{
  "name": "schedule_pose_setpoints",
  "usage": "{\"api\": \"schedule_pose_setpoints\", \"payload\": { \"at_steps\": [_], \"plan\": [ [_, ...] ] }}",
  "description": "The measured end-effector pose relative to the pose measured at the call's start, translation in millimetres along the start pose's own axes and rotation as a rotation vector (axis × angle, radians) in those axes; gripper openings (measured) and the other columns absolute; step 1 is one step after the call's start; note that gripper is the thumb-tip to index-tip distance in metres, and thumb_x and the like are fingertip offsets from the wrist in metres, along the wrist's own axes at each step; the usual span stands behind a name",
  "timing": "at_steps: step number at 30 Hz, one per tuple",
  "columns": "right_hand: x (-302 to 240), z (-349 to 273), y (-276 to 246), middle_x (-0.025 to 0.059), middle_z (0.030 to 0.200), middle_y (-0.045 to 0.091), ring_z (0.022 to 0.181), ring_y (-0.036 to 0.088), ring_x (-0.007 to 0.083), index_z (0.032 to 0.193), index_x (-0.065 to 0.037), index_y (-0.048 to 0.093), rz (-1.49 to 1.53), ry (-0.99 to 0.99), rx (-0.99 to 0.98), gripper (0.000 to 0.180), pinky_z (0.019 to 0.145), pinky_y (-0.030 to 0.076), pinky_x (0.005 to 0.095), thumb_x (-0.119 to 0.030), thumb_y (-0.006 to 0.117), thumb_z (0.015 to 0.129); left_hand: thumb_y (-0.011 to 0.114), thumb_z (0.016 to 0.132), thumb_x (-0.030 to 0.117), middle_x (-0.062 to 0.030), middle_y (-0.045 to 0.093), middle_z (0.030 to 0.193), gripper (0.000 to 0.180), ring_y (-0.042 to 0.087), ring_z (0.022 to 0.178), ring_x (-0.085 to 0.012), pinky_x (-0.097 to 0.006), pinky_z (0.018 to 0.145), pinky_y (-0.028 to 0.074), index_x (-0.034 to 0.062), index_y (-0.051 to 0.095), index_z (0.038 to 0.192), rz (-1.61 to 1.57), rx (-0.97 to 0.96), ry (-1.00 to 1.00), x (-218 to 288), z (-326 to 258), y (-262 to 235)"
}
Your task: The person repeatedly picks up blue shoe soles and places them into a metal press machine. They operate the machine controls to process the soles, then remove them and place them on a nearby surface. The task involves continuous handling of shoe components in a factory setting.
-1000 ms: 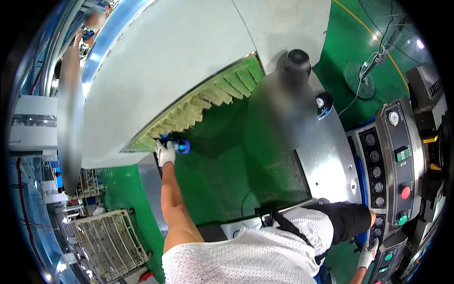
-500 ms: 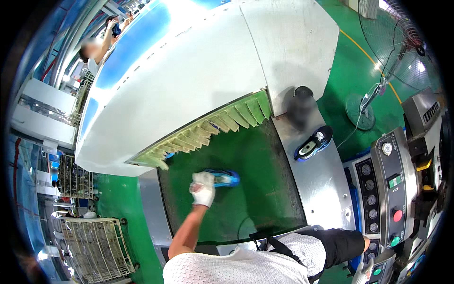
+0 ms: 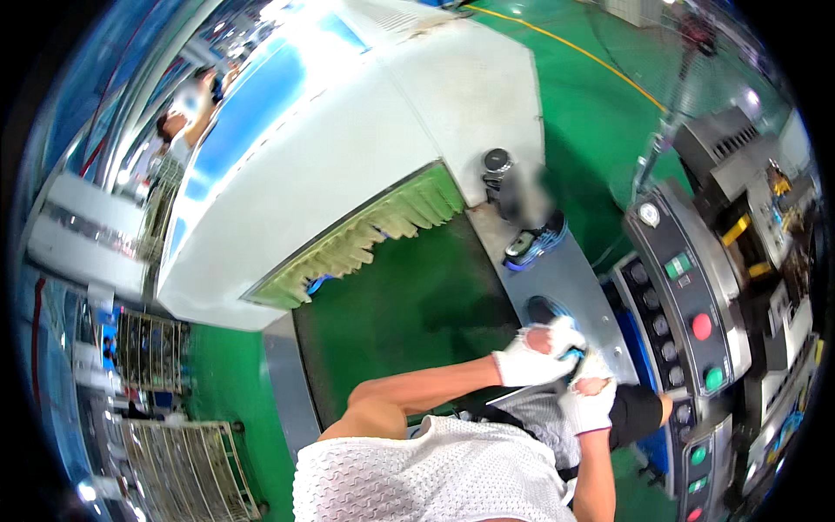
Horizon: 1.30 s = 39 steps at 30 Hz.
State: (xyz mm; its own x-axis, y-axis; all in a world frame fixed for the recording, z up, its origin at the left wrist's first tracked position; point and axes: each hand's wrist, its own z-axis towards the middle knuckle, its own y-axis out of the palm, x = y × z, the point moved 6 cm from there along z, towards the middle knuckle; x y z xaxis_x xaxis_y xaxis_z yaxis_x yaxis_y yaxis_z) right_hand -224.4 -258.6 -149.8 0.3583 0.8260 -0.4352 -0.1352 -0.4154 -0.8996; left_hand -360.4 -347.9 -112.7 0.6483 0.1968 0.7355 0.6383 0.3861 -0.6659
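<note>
Both my hands, in white gloves with bare fingertips, are together above the right metal ledge. My left hand (image 3: 541, 350) and my right hand (image 3: 591, 396) are closed around a dark and blue shoe (image 3: 544, 310). Its dark end points away from me, and a bit of bright blue shows between the gloves. The rest of it is covered by my fingers. Farther along the ledge lies another black and blue shoe (image 3: 532, 245). A strip of blue, perhaps a shoe, peeks out under the fabric flap curtain (image 3: 374, 235).
A green conveyor belt (image 3: 409, 304) runs under the large white machine housing (image 3: 348, 148). To the right stands a control panel (image 3: 687, 287) with knobs and coloured buttons. A dark round object (image 3: 497, 162) sits by the housing. Wire racks (image 3: 187, 457) stand at left, a fan (image 3: 661, 130) at far right.
My left hand has moved right, off the belt, where it was on a blue shoe. That spot now has no shoe. My right hand has come up from the lower right to join it.
</note>
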Motion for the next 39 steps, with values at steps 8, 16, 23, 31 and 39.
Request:
{"api": "schedule_pose_setpoints", "payload": {
  "at_steps": [8,16,23,31,39],
  "plan": [
    [83.1,-177.5,-147.2,0.0187,0.106,0.075,0.097,0.073,0.0394,0.121,-0.005,0.070,0.211,0.649,0.470,0.053,0.082,0.056,0.0484,-0.037,0.083,0.082,0.075,0.091,0.024,-0.0198,0.064,0.125,0.040,0.064,0.115,-0.0406,-0.047,0.097,0.053,0.0042,0.065,0.124,-0.360,-0.510,0.773,234.7,83.4,116.0],
    [118.0,-380.7,-82.0,0.0116,0.121,0.065,0.105,0.060,0.0155,0.134,0.008,0.057,1.214,1.340,1.216,0.069,0.089,0.054,0.0346,-0.022,0.086,0.079,0.084,0.087,0.029,-0.0210,0.058,0.139,0.071,0.060,0.129,-0.0353,-0.046,0.103,0.054,0.0013,0.055,0.145,-0.284,-0.332,1.061,416.4,192.7,250.9],
    [128.7,-459.8,52.1,0.0248,0.085,0.058,0.077,0.055,0.0444,0.093,-0.010,0.068,0.946,1.464,1.378,0.006,0.076,0.047,0.0529,-0.006,0.068,0.088,0.080,0.088,0.043,-0.0218,0.055,0.154,0.089,0.060,0.135,-0.0320,-0.038,0.114,0.047,0.0027,0.044,0.158,-0.105,-0.426,0.613,492.4,353.5,437.7],
    [105.6,-480.0,101.3,0.0012,0.101,0.051,0.087,0.049,0.0159,0.132,-0.010,0.050,1.397,1.663,1.385,0.065,0.086,0.049,0.0476,-0.032,0.081,0.079,0.068,0.096,0.038,-0.0185,0.073,0.130,0.048,0.069,0.122,-0.0336,-0.042,0.106,0.051,0.0126,0.069,0.137,-0.071,-0.305,0.705,518.9,424.4,578.7],
    [134.5,-455.1,7.2,0.0064,0.115,0.057,0.098,0.055,0.0193,0.145,0.002,0.035,1.531,1.644,1.797,0.083,0.091,0.051,0.0464,-0.020,0.081,0.079,0.068,0.099,0.023,-0.0165,0.075,0.118,0.032,0.072,0.111,-0.0313,-0.039,0.099,0.053,0.0037,0.072,0.124,-0.453,-0.089,0.808,543.3,379.8,467.6]
  ]
}}
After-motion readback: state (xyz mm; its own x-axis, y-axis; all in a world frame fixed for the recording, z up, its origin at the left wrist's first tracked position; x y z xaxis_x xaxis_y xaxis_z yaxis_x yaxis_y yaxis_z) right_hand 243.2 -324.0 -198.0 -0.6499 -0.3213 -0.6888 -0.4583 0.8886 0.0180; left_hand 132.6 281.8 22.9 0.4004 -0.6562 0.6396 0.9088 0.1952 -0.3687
